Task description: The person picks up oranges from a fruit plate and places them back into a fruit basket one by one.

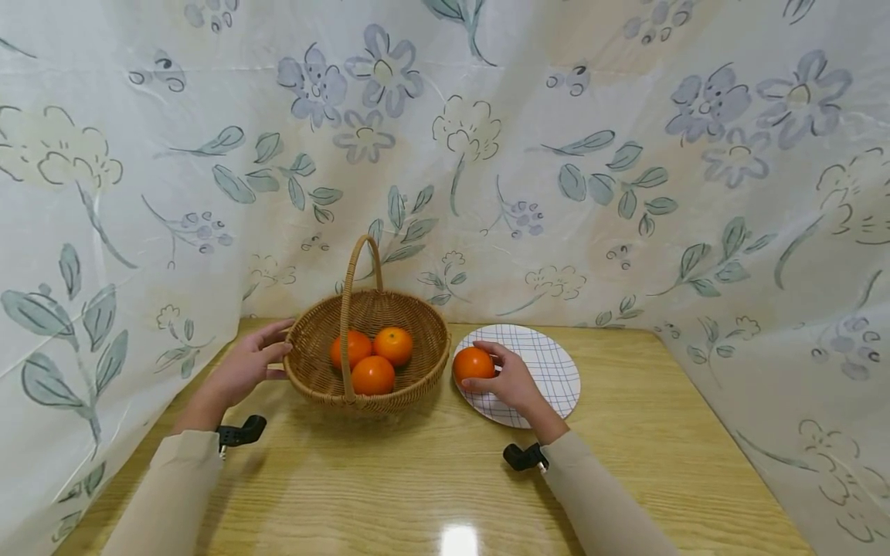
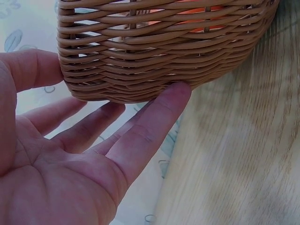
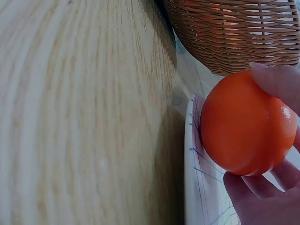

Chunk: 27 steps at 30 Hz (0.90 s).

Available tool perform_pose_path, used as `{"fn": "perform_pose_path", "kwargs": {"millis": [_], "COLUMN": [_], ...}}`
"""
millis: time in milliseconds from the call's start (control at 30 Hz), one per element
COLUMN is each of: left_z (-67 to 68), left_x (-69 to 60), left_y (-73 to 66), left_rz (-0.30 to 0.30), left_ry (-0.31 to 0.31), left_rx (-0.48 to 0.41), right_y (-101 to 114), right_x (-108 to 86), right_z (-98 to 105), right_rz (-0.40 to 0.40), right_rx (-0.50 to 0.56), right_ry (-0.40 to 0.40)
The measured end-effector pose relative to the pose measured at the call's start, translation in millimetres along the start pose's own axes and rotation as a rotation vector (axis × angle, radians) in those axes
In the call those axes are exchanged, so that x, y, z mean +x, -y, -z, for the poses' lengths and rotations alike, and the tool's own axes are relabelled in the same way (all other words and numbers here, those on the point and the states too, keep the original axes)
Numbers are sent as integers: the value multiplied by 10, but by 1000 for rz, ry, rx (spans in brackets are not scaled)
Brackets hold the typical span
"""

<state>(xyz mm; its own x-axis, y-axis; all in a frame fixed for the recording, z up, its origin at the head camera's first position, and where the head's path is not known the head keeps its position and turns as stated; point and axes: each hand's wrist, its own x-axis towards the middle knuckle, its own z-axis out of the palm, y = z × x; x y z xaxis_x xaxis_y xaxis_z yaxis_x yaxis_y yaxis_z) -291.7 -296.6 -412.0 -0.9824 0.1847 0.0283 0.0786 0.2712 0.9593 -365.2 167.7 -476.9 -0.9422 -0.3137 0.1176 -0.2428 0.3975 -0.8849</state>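
A brown wicker basket point(image 1: 410, 390) with a tall arched handle stands on the table, with three oranges inside; the front orange point(image 1: 372, 376) lies below the other two. My left hand point(image 1: 245, 369) touches the basket's left side, its fingers fairly straight; the left wrist view shows the fingertips point(image 2: 176, 91) against the woven wall. To the right, my right hand point(image 1: 513, 380) grips another orange point(image 1: 473, 367), thumb on one side and fingers on the other. That orange is at the left part of a white checked plate point(image 1: 552, 378). In the right wrist view the held orange point(image 3: 246, 124) appears close to the plate's surface.
The light wooden table point(image 1: 361, 486) extends in front of the basket and plate. A floral curtain point(image 1: 487, 193) hangs behind and along both sides. Each wrist carries a black camera mount, one being the left mount point(image 1: 241, 432).
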Motion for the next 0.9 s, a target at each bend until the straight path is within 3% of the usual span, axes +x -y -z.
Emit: {"fn": "perform_pose_path", "kwargs": {"millis": [567, 900], "left_z": [-24, 2], "left_x": [23, 15], "left_y": [-33, -1], "left_rz": [5, 15], "left_ry": [-2, -10], "left_rx": [15, 27], "right_y": [33, 41], "right_x": [12, 17], "right_z": [31, 10], "right_rz": [-56, -32], "right_rx": [-43, -10], "right_ry": [-43, -23]}}
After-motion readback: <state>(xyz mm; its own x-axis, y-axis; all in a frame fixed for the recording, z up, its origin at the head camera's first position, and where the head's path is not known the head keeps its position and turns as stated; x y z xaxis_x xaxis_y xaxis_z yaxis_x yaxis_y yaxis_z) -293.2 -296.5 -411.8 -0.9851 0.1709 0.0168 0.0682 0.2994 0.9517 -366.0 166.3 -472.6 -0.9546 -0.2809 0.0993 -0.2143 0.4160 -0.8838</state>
